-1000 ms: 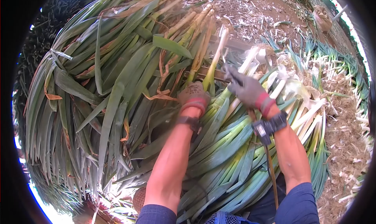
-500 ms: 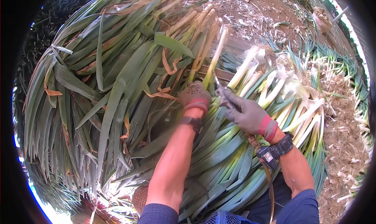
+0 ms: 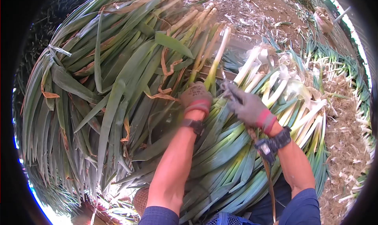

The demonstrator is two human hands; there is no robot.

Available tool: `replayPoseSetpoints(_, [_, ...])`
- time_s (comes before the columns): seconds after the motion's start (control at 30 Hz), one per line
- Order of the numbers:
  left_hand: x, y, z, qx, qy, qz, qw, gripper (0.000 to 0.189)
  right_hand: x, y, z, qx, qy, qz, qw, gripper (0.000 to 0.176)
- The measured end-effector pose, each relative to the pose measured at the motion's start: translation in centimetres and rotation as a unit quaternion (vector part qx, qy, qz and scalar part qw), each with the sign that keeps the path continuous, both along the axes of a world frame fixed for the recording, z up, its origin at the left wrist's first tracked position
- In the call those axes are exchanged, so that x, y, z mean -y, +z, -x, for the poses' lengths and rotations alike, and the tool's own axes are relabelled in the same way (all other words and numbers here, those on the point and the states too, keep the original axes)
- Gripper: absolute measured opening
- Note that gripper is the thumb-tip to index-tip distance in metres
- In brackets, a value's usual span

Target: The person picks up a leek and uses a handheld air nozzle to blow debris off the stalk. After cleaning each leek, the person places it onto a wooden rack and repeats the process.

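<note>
My left hand (image 3: 196, 95), in a grey glove with a red cuff, is closed around a leek (image 3: 219, 56) at its green part. The leek's pale stem points up and away, its root end free. In my gloved right hand (image 3: 249, 107) is a blow gun (image 3: 230, 90), its thin metal nozzle beside the leek's stem. A brown hose (image 3: 269, 181) runs down from that hand. Left of the held leek lies a big pile of leeks (image 3: 118, 87) with dull, dirt-brown stems. To the right lie leeks with clean white stems (image 3: 275, 92), some with loose pale skin at the root end.
A white tie (image 3: 60, 50) binds leaves at the far left. Peeled scraps (image 3: 252, 12) litter the brown ground at the back. Root trimmings (image 3: 346, 146) lie along the right, beside a row of more leeks (image 3: 341, 62). A pale sack-like object (image 3: 323, 20) stands at the back right.
My right hand with the blow gun has shifted slightly to the right and down, away from the leek's stem. The held leek's stem has moved slightly rightward; my left hand stays closed on it.
</note>
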State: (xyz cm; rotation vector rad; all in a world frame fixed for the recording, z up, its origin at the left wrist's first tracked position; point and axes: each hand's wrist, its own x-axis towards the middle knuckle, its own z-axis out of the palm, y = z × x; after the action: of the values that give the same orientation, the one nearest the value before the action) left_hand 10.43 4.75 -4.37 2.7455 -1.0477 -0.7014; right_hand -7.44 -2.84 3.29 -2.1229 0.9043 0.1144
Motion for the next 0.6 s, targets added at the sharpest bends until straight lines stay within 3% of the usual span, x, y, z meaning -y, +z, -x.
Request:
replayPoseSetpoints(0.1, [0.0, -0.2, -0.3, -0.007, 0.004, 0.001, 1.0, 0.051, 1.6, -1.5, -0.1, 0.02, -0.032, 0.033, 0.999, 0.069])
replayPoseSetpoints(0.2, [-0.2, 0.2, -0.1, -0.003, 0.002, 0.005, 1.0, 0.043, -0.5, -1.1, 1.2, 0.108, 0.031, -0.014, 0.994, 0.069])
replayPoseSetpoints(0.23, [0.0, 0.8, -0.1, 0.005, -0.001, 0.011, 1.0, 0.039, -1.7, 1.1, 1.0, 0.015, 0.006, -0.086, 0.996, 0.069])
replayPoseSetpoints(0.33, [0.9, 2.0, -0.9, -0.034, -0.021, -0.015, 0.999, 0.053, -1.7, 0.2, 1.1, 0.044, 0.024, -0.014, 0.999, 0.069])
replayPoseSetpoints(0.43, [1.7, 2.6, -1.0, -0.041, -0.01, -0.033, 0.999, 0.069, -0.5, 0.0, 0.8, 0.003, -0.009, -0.029, 1.0, 0.069])
replayPoseSetpoints(0.53, [1.7, 2.6, -1.0, -0.058, -0.018, -0.036, 0.997, 0.078, -0.4, 0.3, 0.2, 0.016, 0.007, -0.01, 1.0, 0.069])
replayPoseSetpoints(0.6, [1.8, 2.5, -1.0, -0.051, -0.022, -0.038, 0.998, 0.072, 0.1, 0.5, -0.5, 0.004, 0.003, 0.023, 1.0, 0.066])
